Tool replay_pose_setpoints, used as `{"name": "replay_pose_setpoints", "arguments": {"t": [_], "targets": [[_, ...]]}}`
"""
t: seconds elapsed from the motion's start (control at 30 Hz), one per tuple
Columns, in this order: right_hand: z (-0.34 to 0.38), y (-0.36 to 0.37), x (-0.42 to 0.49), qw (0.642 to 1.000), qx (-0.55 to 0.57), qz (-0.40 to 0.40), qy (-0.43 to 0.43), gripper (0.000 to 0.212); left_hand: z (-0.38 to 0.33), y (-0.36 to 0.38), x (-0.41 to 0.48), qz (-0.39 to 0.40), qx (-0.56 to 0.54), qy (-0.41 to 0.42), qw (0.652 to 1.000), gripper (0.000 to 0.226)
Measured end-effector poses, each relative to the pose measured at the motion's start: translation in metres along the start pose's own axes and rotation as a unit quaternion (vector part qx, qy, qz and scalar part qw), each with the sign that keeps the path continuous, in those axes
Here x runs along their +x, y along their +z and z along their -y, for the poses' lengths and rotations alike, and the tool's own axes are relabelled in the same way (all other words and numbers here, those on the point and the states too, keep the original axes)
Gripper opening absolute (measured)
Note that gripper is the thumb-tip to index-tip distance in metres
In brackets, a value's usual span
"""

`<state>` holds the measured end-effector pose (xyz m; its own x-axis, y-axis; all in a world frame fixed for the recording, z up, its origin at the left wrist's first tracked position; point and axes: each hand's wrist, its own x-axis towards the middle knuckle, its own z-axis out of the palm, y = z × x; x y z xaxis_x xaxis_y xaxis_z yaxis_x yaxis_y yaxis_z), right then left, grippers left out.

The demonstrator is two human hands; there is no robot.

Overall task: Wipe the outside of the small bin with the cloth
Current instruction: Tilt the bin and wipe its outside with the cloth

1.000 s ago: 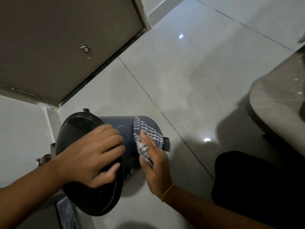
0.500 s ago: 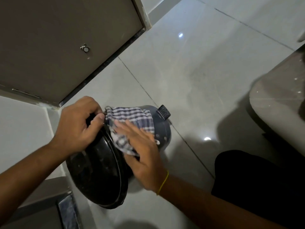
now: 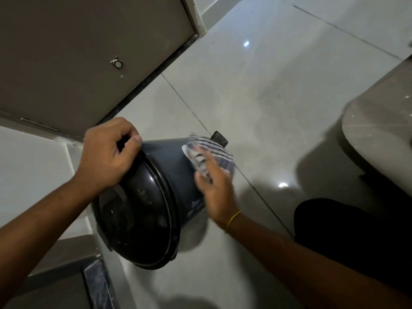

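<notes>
Small bin (image 3: 171, 166), dark grey plastic, tipped well over on its side, black domed lid (image 3: 136, 219) facing the camera, base end pointing away toward the open floor. Bin sits between the two hands: lid rim under the left hand, lower side wall under the right. Foot pedal (image 3: 219, 138) sticks out at the far base end, just beyond the right hand's fingertips. Checked cloth (image 3: 214, 157), white with dark stripes, is spread over the bin's far side wall near the base, pinned there by the right hand. Right hand (image 3: 215, 186) lies flat, fingers extended and pressed onto the cloth, palm against the bin wall; motion blur softens fingers and cloth, so the exact finger spread cannot be told. A thin yellow band (image 3: 233, 219) circles the right wrist. Left hand (image 3: 107, 157) is curled tight over the upper edge of the lid rim, thumb and fingers closed on it, steadying the bin. Below both hands, pale glossy floor tiles (image 3: 267, 108) with dark grout lines and bright light reflections. Beyond the left hand, a brown door (image 3: 78, 52) with a small round metal stopper (image 3: 117, 64). Right of the right hand, a rounded grey stone edge (image 3: 379, 134); near the right forearm, a dark-clothed knee (image 3: 347, 230).
</notes>
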<state>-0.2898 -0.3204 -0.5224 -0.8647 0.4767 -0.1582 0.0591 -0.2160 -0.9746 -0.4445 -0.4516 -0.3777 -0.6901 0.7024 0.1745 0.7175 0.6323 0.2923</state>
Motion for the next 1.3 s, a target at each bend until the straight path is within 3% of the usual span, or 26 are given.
{"name": "replay_pose_setpoints", "arguments": {"t": [0.07, 0.13, 0.2, 0.27, 0.33, 0.4, 0.57, 0.63, 0.73, 0.8, 0.87, 1.0, 1.1, 1.17, 1.3], "targets": [[0.025, 0.01, -0.015, 0.993, -0.033, 0.071, -0.084, 0.064, 0.009, -0.004, 0.008, -0.013, 0.003, -0.022, 1.0, 0.031], [0.033, 0.014, -0.028, 0.988, -0.042, 0.106, -0.107, 0.063, 0.009, -0.01, 0.011, -0.016, 0.026, -0.01, 0.999, 0.028], [0.026, 0.01, -0.038, 0.984, -0.064, 0.115, -0.117, 0.057, 0.001, -0.013, -0.002, 0.045, 0.081, 0.102, 0.99, 0.032], [0.015, 0.002, -0.041, 0.978, -0.11, 0.117, -0.134, 0.056, -0.008, -0.01, -0.027, 0.127, 0.109, 0.272, 0.948, 0.04], [0.01, 0.001, -0.041, 0.976, -0.133, 0.111, -0.131, 0.057, -0.004, -0.01, -0.043, 0.135, 0.117, 0.328, 0.928, 0.045], [0.01, 0.007, -0.045, 0.975, -0.144, 0.107, -0.129, 0.06, 0.005, -0.013, -0.042, 0.12, 0.111, 0.308, 0.937, 0.052], [-0.023, 0.012, -0.076, 0.95, -0.158, 0.13, -0.237, 0.067, 0.006, -0.007, -0.02, 0.072, 0.108, 0.246, 0.96, 0.044], [-0.053, 0.007, -0.078, 0.954, -0.163, 0.116, -0.221, 0.078, 0.006, -0.006, -0.014, 0.066, 0.099, 0.249, 0.961, 0.043], [-0.083, 0.0, -0.046, 0.994, -0.096, 0.037, -0.043, 0.072, 0.004, -0.003, -0.009, 0.062, 0.092, 0.256, 0.96, 0.044], [-0.097, -0.012, 0.006, 0.997, -0.011, -0.012, 0.078, 0.063, -0.001, 0.001, -0.009, 0.044, 0.09, 0.257, 0.961, 0.045], [-0.115, -0.026, 0.058, 0.994, 0.032, -0.006, 0.105, 0.057, -0.006, 0.004, -0.006, 0.023, 0.083, 0.252, 0.964, 0.045], [-0.057, -0.001, 0.063, 0.997, 0.025, 0.007, 0.068, 0.05, 0.005, 0.003, -0.001, 0.001, 0.072, 0.216, 0.974, 0.045], [-0.008, 0.022, 0.002, 0.996, -0.024, 0.06, -0.065, 0.063, 0.018, -0.001, -0.001, -0.003, 0.064, 0.183, 0.981, 0.045], [-0.006, 0.032, -0.036, 0.985, -0.045, 0.098, -0.137, 0.066, 0.025, -0.005, -0.002, 0.0, 0.062, 0.162, 0.985, 0.045], [-0.042, 0.028, -0.076, 0.982, -0.052, 0.125, -0.135, 0.073, 0.032, -0.007, -0.001, -0.008, 0.054, 0.14, 0.989, 0.044]]}}
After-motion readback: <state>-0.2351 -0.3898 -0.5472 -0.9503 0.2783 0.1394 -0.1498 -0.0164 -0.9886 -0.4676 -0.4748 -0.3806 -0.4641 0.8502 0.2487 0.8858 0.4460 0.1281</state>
